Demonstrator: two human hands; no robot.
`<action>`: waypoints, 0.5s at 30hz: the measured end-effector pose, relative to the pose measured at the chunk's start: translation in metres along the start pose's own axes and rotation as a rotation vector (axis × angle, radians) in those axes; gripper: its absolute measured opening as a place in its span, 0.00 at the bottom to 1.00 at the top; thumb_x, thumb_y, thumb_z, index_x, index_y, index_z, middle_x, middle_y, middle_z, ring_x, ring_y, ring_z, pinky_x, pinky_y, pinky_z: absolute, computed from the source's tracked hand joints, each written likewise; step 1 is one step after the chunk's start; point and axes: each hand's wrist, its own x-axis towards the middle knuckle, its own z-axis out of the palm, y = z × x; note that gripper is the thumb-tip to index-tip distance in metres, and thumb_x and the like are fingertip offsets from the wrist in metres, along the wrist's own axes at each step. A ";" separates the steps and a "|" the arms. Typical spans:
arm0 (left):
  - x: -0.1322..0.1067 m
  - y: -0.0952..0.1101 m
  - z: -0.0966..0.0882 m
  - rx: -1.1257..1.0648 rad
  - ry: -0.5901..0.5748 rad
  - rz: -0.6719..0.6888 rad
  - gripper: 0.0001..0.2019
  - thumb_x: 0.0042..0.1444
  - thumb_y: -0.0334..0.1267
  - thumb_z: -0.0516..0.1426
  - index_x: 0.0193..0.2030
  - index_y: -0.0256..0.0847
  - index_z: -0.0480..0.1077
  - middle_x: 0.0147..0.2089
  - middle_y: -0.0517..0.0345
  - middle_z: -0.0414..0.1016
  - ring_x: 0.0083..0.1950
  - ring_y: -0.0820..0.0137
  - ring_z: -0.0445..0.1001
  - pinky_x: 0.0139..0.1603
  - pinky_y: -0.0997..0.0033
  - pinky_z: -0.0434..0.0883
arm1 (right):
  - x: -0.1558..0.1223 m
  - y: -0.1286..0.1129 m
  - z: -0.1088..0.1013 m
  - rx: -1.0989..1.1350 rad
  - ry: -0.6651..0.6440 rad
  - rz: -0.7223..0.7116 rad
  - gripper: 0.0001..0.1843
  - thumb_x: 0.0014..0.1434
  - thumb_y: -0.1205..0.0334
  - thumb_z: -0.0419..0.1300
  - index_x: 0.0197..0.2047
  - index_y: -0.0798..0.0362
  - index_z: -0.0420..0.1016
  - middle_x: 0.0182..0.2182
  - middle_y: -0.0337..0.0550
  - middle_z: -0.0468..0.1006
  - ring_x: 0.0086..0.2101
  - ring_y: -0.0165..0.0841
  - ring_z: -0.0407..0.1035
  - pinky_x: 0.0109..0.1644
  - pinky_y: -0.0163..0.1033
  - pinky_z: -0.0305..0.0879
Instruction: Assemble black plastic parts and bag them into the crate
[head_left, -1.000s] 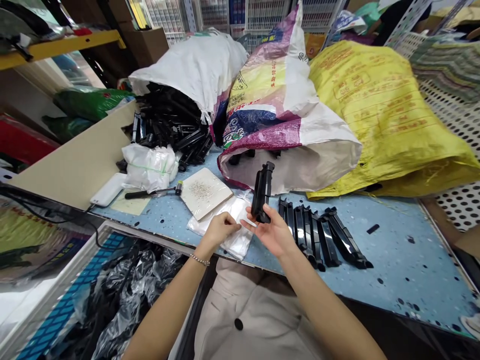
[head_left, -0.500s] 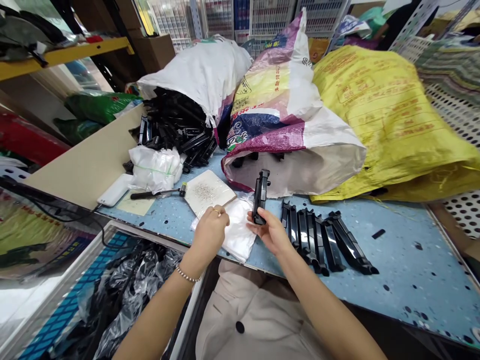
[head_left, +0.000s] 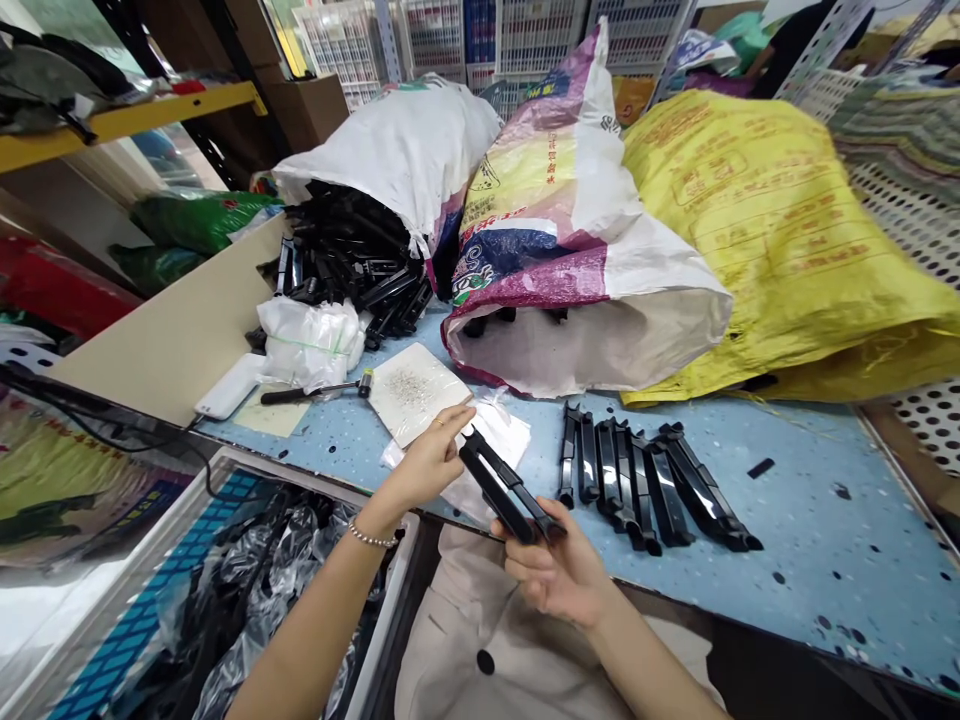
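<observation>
A long, slim black plastic part (head_left: 504,490) with a light slot along its middle slants in front of me, low over the table's front edge. My right hand (head_left: 559,570) is closed round its lower end. At the upper end, my left hand (head_left: 429,465) has its fingers pinched; anything small between them is too hidden to make out. Beneath lies a clear plastic bag (head_left: 512,432), beside a pale square pad (head_left: 412,385) scattered with tiny pieces. Several similar black parts (head_left: 637,480) form a row to the right.
A small hammer (head_left: 322,388) lies left of the pad, near a white device (head_left: 229,385). Behind are a white sack (head_left: 405,140) spilling black parts, a printed sack (head_left: 555,250) and a yellow sack (head_left: 765,240). A crate (head_left: 217,480) with black plastic stands below left.
My right hand has lowered the black part towards me and tipped its top to the left. My left hand has come from over the pad to the part's upper end.
</observation>
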 end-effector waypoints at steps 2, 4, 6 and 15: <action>-0.005 0.008 -0.002 -0.023 -0.003 -0.002 0.36 0.47 0.21 0.49 0.65 0.46 0.57 0.65 0.47 0.56 0.27 0.80 0.63 0.33 0.73 0.71 | 0.015 -0.003 -0.010 0.109 0.015 0.031 0.29 0.59 0.42 0.52 0.45 0.63 0.70 0.13 0.26 0.55 0.16 0.22 0.46 0.22 0.24 0.60; -0.015 0.025 0.000 -0.034 -0.045 0.023 0.36 0.48 0.20 0.48 0.66 0.47 0.56 0.65 0.47 0.55 0.29 0.79 0.66 0.33 0.73 0.72 | 0.028 -0.009 -0.015 0.113 0.037 0.015 0.28 0.57 0.42 0.54 0.44 0.62 0.70 0.13 0.25 0.52 0.16 0.22 0.45 0.19 0.23 0.55; -0.027 0.045 0.010 -0.036 -0.151 0.083 0.37 0.50 0.20 0.47 0.67 0.48 0.52 0.66 0.48 0.55 0.36 0.75 0.71 0.38 0.71 0.74 | 0.035 -0.013 -0.013 -0.001 0.112 -0.039 0.26 0.55 0.41 0.56 0.39 0.59 0.70 0.14 0.25 0.51 0.16 0.21 0.45 0.18 0.24 0.51; -0.077 0.066 0.027 0.111 0.073 0.069 0.25 0.46 0.22 0.48 0.50 0.40 0.71 0.55 0.48 0.71 0.55 0.64 0.71 0.57 0.61 0.69 | 0.004 0.006 0.036 -1.170 0.250 -0.353 0.34 0.53 0.56 0.65 0.60 0.51 0.59 0.39 0.40 0.72 0.34 0.29 0.66 0.39 0.37 0.65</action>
